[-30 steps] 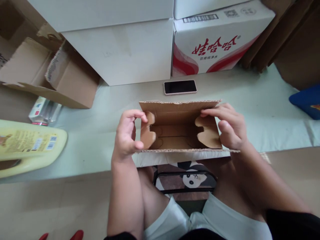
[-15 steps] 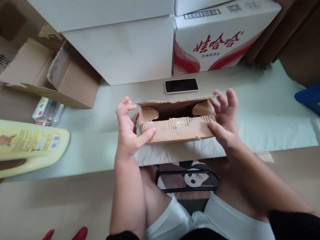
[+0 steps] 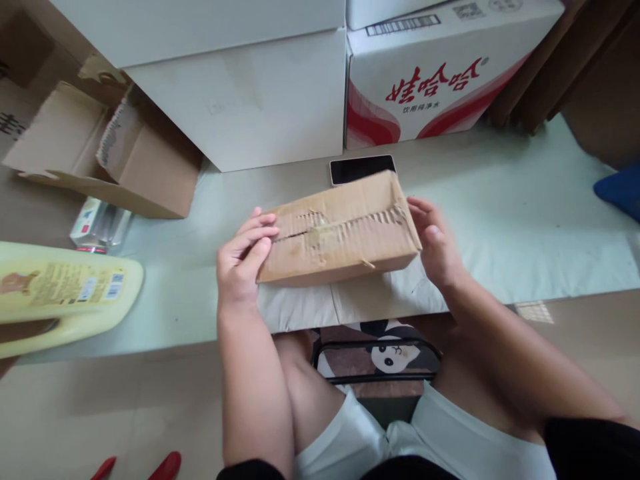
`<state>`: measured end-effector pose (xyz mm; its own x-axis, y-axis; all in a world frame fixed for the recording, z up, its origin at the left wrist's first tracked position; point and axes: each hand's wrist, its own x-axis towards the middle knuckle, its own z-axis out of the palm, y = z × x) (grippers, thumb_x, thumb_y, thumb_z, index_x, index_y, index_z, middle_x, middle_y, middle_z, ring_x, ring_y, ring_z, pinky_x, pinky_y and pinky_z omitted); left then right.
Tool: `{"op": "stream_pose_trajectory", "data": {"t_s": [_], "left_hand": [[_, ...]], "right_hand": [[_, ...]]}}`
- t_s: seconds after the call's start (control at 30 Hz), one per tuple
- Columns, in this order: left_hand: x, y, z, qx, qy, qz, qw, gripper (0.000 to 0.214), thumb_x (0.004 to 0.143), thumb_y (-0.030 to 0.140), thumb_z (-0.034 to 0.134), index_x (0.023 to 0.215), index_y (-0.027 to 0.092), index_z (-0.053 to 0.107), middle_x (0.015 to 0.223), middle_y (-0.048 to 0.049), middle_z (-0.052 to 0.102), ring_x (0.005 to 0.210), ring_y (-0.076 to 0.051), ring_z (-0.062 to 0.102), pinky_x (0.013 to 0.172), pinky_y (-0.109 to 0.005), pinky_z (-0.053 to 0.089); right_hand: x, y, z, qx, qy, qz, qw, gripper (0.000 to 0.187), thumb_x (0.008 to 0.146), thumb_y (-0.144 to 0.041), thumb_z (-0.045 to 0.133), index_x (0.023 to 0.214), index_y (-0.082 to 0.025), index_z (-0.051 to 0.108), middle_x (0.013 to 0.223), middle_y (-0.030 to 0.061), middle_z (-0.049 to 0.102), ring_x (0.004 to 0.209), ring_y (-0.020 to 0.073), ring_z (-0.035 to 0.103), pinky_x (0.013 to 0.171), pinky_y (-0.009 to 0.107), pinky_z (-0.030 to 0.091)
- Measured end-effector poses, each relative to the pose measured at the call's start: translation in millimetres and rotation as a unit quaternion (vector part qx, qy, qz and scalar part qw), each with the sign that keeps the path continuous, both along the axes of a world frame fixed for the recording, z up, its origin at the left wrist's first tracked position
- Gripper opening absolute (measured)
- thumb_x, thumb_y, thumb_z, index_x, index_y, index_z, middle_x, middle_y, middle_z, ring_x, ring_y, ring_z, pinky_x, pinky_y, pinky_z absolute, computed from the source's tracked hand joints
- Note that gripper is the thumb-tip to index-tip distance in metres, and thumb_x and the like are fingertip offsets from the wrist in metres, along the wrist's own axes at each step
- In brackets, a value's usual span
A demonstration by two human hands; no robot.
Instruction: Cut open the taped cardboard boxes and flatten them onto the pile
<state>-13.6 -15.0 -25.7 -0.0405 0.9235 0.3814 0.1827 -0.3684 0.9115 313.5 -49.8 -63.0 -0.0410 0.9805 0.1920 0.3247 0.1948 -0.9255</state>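
Observation:
A small brown cardboard box sits between my hands over the pale green table cover. Its flaps are folded shut, with torn tape along the middle seam. My left hand grips its left end, fingers curled over the top edge. My right hand presses against its right end, fingers wrapped around the side. The box is tilted slightly, its right end raised. A black phone lies just behind it, partly hidden by the box.
Large white boxes and a red-and-white printed carton stand at the back. An open brown box lies at the left, with a plastic-wrapped pack and a yellow bottle nearby. A blue object sits at the right edge.
The box was open with its inside showing; both hands folded the flaps down and turned it, so its closed, taped top now faces me.

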Motion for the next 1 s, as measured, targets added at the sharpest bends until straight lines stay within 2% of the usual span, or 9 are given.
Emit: {"op": "stream_pose_trajectory", "data": {"t_s": [0.13, 0.33, 0.4, 0.5, 0.63, 0.8, 0.9, 0.97, 1.0], "left_hand": [[-11.8, 3.5, -5.6, -0.062, -0.076, 0.073, 0.992, 0.012, 0.077, 0.035, 0.079, 0.086, 0.027, 0.080, 0.114, -0.0022, 0.078, 0.125, -0.026, 0.067, 0.120, -0.051, 0.045], [-5.0, 5.4, -10.2, -0.184, -0.133, 0.053, 0.972, 0.036, 0.073, 0.053, 0.082, 0.096, 0.026, 0.075, 0.125, -0.0052, 0.075, 0.115, -0.026, 0.071, 0.093, -0.039, 0.061], [2.1, 3.4, -10.7, -0.216, -0.160, 0.018, 0.963, 0.048, 0.076, 0.067, 0.072, 0.101, 0.027, 0.074, 0.116, -0.0068, 0.077, 0.113, -0.028, 0.072, 0.090, -0.041, 0.062], [9.5, -1.7, -11.7, -0.217, -0.140, -0.098, 0.961, 0.073, 0.077, 0.088, 0.054, 0.110, 0.026, 0.073, 0.109, -0.0106, 0.079, 0.122, -0.033, 0.069, 0.095, -0.046, 0.062], [14.3, -7.5, -17.9, -0.251, -0.066, -0.207, 0.943, 0.079, 0.073, 0.091, 0.056, 0.113, 0.024, 0.073, 0.106, -0.0137, 0.080, 0.118, -0.034, 0.072, 0.092, -0.047, 0.064], [22.9, -8.2, -26.4, -0.372, -0.034, -0.255, 0.892, 0.073, 0.079, 0.089, 0.050, 0.095, 0.024, 0.078, 0.096, -0.0149, 0.081, 0.093, -0.030, 0.079, 0.075, -0.045, 0.067], [22.9, -5.1, -29.4, -0.440, 0.026, -0.275, 0.854, 0.068, 0.080, 0.086, 0.054, 0.084, 0.021, 0.077, 0.083, -0.0146, 0.080, 0.070, -0.028, 0.077, 0.057, -0.040, 0.062], [21.4, -1.3, -31.4, -0.462, 0.084, -0.229, 0.853, 0.061, 0.081, 0.079, 0.060, 0.085, 0.020, 0.077, 0.079, -0.0136, 0.078, 0.065, -0.027, 0.074, 0.054, -0.039, 0.059], [21.0, 0.9, -32.1, -0.442, 0.099, -0.172, 0.875, 0.057, 0.081, 0.076, 0.064, 0.091, 0.020, 0.076, 0.084, -0.0133, 0.078, 0.070, -0.027, 0.075, 0.057, -0.039, 0.060]], "right_hand": [[-5.0, 0.4, 4.1, -0.090, 0.123, 0.037, 0.988, 0.077, 0.088, -0.082, 0.038, 0.142, -0.029, 0.051, 0.151, 0.0120, 0.055, 0.108, 0.0283, 0.070, 0.090, 0.047, 0.060], [-15.6, -1.3, 12.4, -0.037, 0.162, 0.047, 0.985, 0.088, 0.079, -0.089, 0.041, 0.148, -0.034, 0.049, 0.145, 0.0090, 0.060, 0.129, 0.0317, 0.059, 0.104, 0.050, 0.054], [-17.3, -3.1, 10.5, -0.024, 0.116, 0.057, 0.991, 0.088, 0.081, -0.090, 0.040, 0.150, -0.035, 0.046, 0.151, 0.0079, 0.055, 0.141, 0.0333, 0.050, 0.110, 0.053, 0.049], [-18.3, -6.1, 7.4, -0.014, 0.087, 0.079, 0.993, 0.088, 0.084, -0.086, 0.044, 0.158, -0.040, 0.032, 0.166, 0.0034, 0.037, 0.153, 0.0320, 0.036, 0.117, 0.055, 0.043], [-17.4, -9.3, 9.3, 0.021, 0.121, 0.135, 0.983, 0.083, 0.091, -0.074, 0.049, 0.162, -0.046, 0.016, 0.175, -0.0038, 0.017, 0.157, 0.0274, 0.032, 0.123, 0.052, 0.040], [-10.2, -15.1, 23.1, 0.009, 0.087, 0.105, 0.991, 0.070, 0.094, -0.065, 0.053, 0.157, -0.043, 0.034, 0.170, -0.0053, 0.029, 0.159, 0.0268, 0.028, 0.132, 0.051, 0.026], [-5.4, -14.6, 29.7, -0.006, 0.073, 0.107, 0.992, 0.064, 0.091, -0.067, 0.056, 0.149, -0.040, 0.048, 0.166, -0.0013, 0.036, 0.154, 0.0304, 0.036, 0.129, 0.054, 0.031], [-5.2, -12.2, 31.2, -0.025, 0.061, 0.128, 0.990, 0.056, 0.092, -0.063, 0.058, 0.141, -0.037, 0.056, 0.162, 0.0016, 0.042, 0.151, 0.0309, 0.040, 0.126, 0.055, 0.035], [-6.5, -11.0, 31.2, -0.038, 0.058, 0.139, 0.988, 0.051, 0.093, -0.061, 0.058, 0.138, -0.036, 0.058, 0.160, 0.0030, 0.045, 0.150, 0.0305, 0.042, 0.124, 0.054, 0.037]]}}
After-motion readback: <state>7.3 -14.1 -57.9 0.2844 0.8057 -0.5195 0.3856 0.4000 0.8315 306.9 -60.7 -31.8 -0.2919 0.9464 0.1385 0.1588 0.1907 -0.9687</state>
